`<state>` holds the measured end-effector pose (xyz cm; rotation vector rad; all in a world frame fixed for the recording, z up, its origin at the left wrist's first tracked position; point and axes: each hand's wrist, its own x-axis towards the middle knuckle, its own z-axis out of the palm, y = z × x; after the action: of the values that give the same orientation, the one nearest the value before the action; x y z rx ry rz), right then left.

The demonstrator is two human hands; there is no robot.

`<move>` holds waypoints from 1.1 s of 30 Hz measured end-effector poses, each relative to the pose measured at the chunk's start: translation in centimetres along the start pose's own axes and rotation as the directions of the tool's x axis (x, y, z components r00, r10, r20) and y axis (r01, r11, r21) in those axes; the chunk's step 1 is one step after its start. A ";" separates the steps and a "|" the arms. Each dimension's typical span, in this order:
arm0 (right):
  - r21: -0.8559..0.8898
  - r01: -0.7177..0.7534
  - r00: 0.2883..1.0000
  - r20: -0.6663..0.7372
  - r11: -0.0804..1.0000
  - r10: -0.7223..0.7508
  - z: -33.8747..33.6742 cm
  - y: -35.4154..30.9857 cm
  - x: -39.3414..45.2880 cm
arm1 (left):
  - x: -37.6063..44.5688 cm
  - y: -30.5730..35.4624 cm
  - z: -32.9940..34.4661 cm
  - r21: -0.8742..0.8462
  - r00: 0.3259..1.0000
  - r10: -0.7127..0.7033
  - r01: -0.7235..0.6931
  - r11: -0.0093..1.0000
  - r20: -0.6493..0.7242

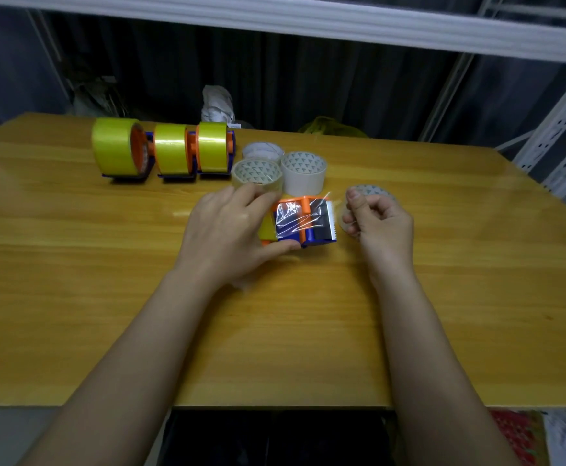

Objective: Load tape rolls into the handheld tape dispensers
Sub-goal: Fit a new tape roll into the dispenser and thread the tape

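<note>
1. The left hand (222, 230) is gripping a blue and orange tape dispenser (303, 223) lying near the middle of the tabletop (73, 264), with fingers over its top and the thumb along its near side.
2. A yellow tape roll (267, 228) is sitting inside this dispenser, mostly hidden under the left hand.
3. A strip of clear tape (303, 215) is stretching, wrinkled, over the dispenser's body toward its toothed blade (332, 220) on the right.
4. The right hand (377, 223) is curling its fingers just right of the blade; it seems to be pinching the tape's free end, though the clear film is hard to make out there.
5. A cardboard ring (372, 190) is lying behind the right hand, partly covered by it.
6. Three loaded dispensers (164, 151), each carrying a yellow roll, are standing in a row by the far left edge of the tabletop.
7. Three more rings (303, 173) are sitting just right of that row: a white one, a clear-wrapped one touching the left fingers, and one behind them.
</note>
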<state>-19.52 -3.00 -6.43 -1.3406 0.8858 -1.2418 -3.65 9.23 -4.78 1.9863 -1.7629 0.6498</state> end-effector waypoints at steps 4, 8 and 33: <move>0.008 -0.008 1.000 -0.006 1.000 0.008 0.1 -0.1 0.1 | 0.0 -0.1 0.0 0.004 1.000 0.000 0.000 1.000 -0.002; 0.011 -0.009 1.000 -0.021 1.000 0.009 0.3 -0.1 0.1 | 0.1 -0.1 0.0 0.003 1.000 0.012 -0.012 1.000 0.001; 0.127 -0.157 0.988 0.014 0.979 0.156 -0.4 -1.5 -1.0 | 0.1 -0.5 0.0 -0.081 0.992 -0.126 0.125 0.989 -0.019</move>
<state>-20.31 -1.88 -5.19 -1.1489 0.8773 -1.1538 -3.18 9.22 -4.75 2.0077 -1.6091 0.5511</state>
